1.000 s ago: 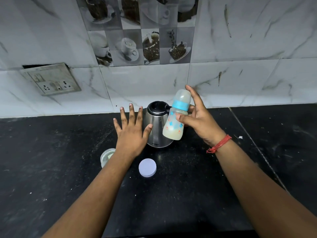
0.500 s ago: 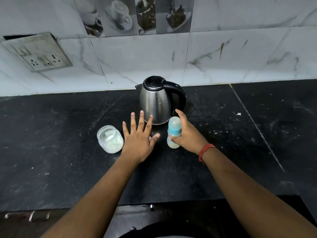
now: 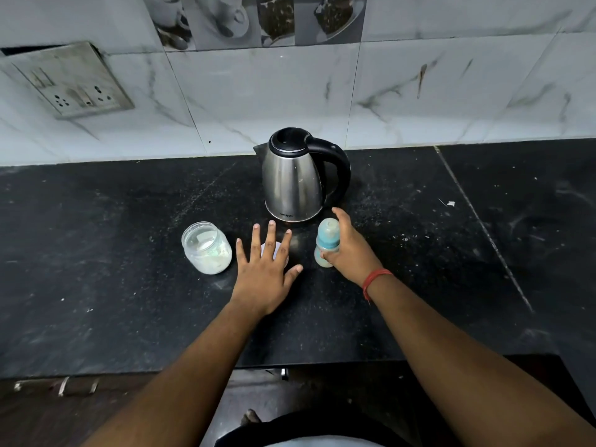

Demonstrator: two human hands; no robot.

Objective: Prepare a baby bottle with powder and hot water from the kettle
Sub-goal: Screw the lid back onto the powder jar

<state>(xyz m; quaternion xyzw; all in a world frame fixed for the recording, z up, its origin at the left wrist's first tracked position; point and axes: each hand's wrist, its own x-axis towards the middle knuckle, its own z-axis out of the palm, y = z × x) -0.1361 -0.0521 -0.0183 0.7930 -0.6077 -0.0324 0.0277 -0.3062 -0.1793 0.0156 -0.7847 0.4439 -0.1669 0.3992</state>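
Note:
The baby bottle (image 3: 326,241), capped with a blue collar and holding milky liquid, stands upright on the black counter (image 3: 129,285) in front of the kettle. My right hand (image 3: 350,250) is wrapped around it. The steel kettle (image 3: 292,179) with its black handle stands by the wall, lid shut. An open jar of white powder (image 3: 207,248) sits to the left. My left hand (image 3: 264,269) lies flat with fingers spread over the jar's white lid (image 3: 270,251), mostly hiding it.
A wall socket plate (image 3: 69,80) hangs on the marble tiles at upper left. The counter's front edge (image 3: 290,366) runs just below my forearms. A small white scrap (image 3: 451,203) lies on the counter to the right.
My right hand lowered the bottle from in front of the kettle and stood it on the counter. My left hand dropped flat over the white lid. The view tilted downward.

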